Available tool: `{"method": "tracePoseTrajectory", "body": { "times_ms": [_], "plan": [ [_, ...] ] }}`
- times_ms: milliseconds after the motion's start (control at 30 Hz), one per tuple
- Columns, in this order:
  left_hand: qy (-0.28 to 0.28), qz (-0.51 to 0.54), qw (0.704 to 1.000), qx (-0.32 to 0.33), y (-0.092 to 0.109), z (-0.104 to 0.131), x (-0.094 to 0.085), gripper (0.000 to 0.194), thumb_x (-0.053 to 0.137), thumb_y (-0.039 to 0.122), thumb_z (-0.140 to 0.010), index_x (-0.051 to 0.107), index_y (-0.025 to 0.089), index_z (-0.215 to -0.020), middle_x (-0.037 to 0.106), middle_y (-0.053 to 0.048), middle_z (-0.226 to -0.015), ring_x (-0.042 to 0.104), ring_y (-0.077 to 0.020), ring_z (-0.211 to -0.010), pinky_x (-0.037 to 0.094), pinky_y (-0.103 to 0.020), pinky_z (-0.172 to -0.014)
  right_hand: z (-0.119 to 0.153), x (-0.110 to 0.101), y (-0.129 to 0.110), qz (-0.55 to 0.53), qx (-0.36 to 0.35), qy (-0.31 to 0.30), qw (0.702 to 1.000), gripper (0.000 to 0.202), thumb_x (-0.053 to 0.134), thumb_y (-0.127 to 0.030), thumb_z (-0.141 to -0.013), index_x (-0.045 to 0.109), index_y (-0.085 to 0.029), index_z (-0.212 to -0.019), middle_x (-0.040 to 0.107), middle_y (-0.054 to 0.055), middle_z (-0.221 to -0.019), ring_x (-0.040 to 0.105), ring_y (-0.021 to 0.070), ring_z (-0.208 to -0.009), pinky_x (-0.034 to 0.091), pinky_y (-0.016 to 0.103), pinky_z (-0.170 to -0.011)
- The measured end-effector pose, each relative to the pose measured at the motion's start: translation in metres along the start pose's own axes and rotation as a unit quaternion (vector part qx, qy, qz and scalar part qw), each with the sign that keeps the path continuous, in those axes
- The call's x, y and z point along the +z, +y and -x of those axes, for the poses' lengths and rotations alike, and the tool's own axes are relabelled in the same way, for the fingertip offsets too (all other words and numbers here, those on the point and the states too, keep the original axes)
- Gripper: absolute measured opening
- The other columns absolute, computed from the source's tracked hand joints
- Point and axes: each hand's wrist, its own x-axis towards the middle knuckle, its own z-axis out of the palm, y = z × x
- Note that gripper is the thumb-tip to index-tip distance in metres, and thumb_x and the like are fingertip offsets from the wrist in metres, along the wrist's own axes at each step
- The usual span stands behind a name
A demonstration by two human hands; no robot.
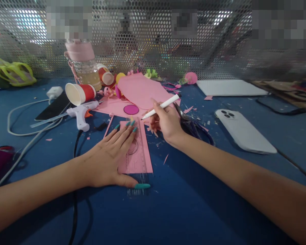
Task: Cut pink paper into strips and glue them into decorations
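Observation:
My left hand [114, 153] lies flat with fingers outstretched, pressing a clear ruler [141, 149] onto a pink paper strip [148, 163]. The thumb rests across the ruler's near end, which sticks out past the paper. In my right hand [168, 122] is a white marker [165, 103], its dark tip close to the far end of the ruler. Whether the tip touches the paper I cannot tell. Beyond both hands lie larger pink sheets [145, 90] with a magenta oval [131, 109] on them. Scissors [193, 126] with dark handles rest just right of my right hand.
On the left are a white glue gun [80, 114], a paper cup [80, 94] on its side, a pink-lidded bottle [83, 64] and cables. A white phone [244, 131] and a white pad [231, 87] lie to the right. A perforated metal panel [153, 51] stands behind.

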Motion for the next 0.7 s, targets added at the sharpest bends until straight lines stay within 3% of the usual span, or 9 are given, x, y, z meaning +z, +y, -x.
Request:
{"method": "tracePoseTrajectory", "body": {
  "times_ms": [333,700],
  "plan": [
    [0.011,0.001,1.0,-0.001,0.0005,0.0005,0.0004,0.11,0.028,0.082,-0.063,0.009,0.006,-0.141,0.006,-0.019,-0.147,0.003,-0.0327,-0.135,0.009,-0.046,-0.107,0.0001,0.0004,0.0009,0.011,-0.001,0.015,1.0,0.032,0.049,-0.045,-0.081,0.053,-0.018,-0.064,0.044,-0.007,-0.039,0.042,0.0054,-0.029,0.031,0.017,-0.025],
    [0.005,0.004,1.0,0.0,0.0006,0.0005,-0.0006,0.11,0.029,0.082,-0.063,0.011,0.005,-0.14,0.007,-0.02,-0.146,0.004,-0.033,-0.135,0.008,-0.045,-0.108,0.0022,0.001,0.0015,0.063,-0.018,-0.018,0.998,0.035,0.056,-0.05,-0.076,0.044,-0.02,-0.063,0.048,-0.006,-0.043,0.046,0.0059,-0.032,0.033,0.016,-0.026]
  ]
}}
